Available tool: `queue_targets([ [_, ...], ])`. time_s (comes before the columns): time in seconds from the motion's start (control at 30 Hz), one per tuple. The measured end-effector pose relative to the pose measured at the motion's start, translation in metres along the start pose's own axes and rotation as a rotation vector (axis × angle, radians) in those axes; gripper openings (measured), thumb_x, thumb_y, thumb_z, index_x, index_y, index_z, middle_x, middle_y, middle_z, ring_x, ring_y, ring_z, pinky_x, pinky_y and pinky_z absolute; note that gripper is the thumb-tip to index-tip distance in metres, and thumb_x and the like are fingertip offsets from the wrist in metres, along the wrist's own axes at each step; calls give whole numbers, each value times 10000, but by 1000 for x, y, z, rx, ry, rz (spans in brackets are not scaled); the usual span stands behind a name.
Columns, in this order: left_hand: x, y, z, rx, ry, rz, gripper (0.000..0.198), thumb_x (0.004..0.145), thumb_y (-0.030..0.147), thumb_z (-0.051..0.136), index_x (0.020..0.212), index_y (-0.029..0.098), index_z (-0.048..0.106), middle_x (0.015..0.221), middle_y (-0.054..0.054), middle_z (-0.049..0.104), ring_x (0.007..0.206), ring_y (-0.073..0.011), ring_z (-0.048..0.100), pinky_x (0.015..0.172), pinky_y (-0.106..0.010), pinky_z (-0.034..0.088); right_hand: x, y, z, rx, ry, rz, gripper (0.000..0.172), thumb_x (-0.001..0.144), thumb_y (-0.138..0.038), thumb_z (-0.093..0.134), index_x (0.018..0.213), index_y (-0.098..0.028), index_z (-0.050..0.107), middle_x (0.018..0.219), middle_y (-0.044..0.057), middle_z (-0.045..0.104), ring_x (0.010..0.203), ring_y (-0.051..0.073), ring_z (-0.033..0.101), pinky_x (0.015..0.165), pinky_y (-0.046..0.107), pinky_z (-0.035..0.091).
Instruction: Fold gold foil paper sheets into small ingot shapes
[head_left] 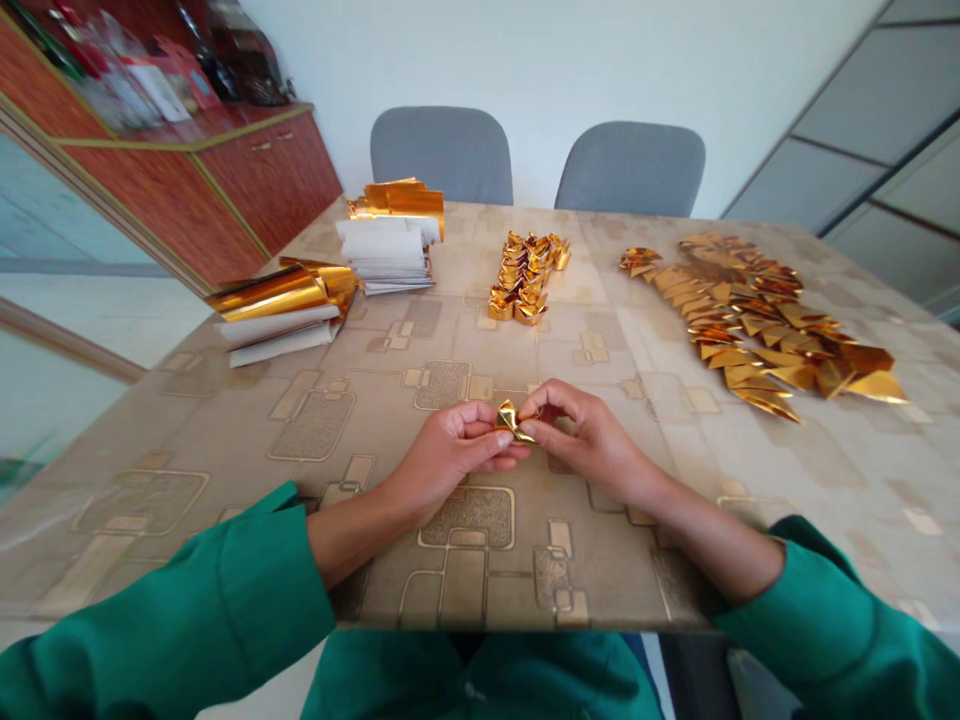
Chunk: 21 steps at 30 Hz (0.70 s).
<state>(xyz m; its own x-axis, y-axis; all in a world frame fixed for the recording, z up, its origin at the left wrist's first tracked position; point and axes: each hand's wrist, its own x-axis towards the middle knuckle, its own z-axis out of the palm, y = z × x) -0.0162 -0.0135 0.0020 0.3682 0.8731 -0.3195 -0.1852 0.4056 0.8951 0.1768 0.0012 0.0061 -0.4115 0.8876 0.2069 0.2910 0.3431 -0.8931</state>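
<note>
Evidently, patterned tablecloth (465, 515) spans from the hands to the table edge (525, 630) at six o'clock; gold rows (526, 275) stand at twelve, paper stacks (390, 255) at ten to eleven, a folded pile (750, 310) at two. Forearms (367, 535) angle in from seven and five. Left hand (457, 445) and right hand (589, 430), nearly closed, pinch one gold folded piece (507, 412) centrally between them.

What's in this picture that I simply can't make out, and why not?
All in the head view:
Parts of the small folded gold paper: covered by the left hand and right hand.
Seats of the two gray chairs: hidden behind the table.
Exact number of folded gold pieces in the right-hand pile: they overlap.
Labels on the items atop the cabinet: blurred.
</note>
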Motion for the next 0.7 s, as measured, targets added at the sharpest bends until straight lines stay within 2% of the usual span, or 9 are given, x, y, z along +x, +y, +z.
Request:
queue_targets([
  [0.1,0,1,0,-24,37,28,262,724,260,803,830,138,597,826,-54,749,791,-170,730,726,-259,559,1,0,-6,194,-15,86,273,833,-327,689,1039,-207,558,875,9,630,759,132,581,682,275,468],
  [0.27,-1,4,1,4,40,61,250,744,265,789,832,136,593,846,-63,754,826,-185,735,734,-266,564,1,3,-13,278,-52,181,265,791,-406,729,836,-176,606,794,3,645,690,114,574,668,269,464],
  [0.5,0,1,-1,-7,-36,55,238,781,246,756,942,122,632,957,-87,752,859,-185,737,713,-242,564,2,5,-10,267,-31,205,314,786,-453,717,772,-176,570,718,-23,594,621,95,511,595,242,414],
  [0.6,0,1,-2,-11,-67,65,220,809,258,737,951,131,627,963,-82,750,872,-189,738,708,-239,568,2,1,-13,337,-94,208,282,821,-429,696,888,-187,569,786,-14,612,660,99,533,613,241,427],
  [0.7,0,2,-3,-14,-99,72,230,821,265,729,984,145,619,967,-78,751,903,-206,737,719,-250,571,1,-5,-18,346,-123,124,283,862,-368,671,1068,-204,565,877,3,627,740,115,564,662,257,448],
])
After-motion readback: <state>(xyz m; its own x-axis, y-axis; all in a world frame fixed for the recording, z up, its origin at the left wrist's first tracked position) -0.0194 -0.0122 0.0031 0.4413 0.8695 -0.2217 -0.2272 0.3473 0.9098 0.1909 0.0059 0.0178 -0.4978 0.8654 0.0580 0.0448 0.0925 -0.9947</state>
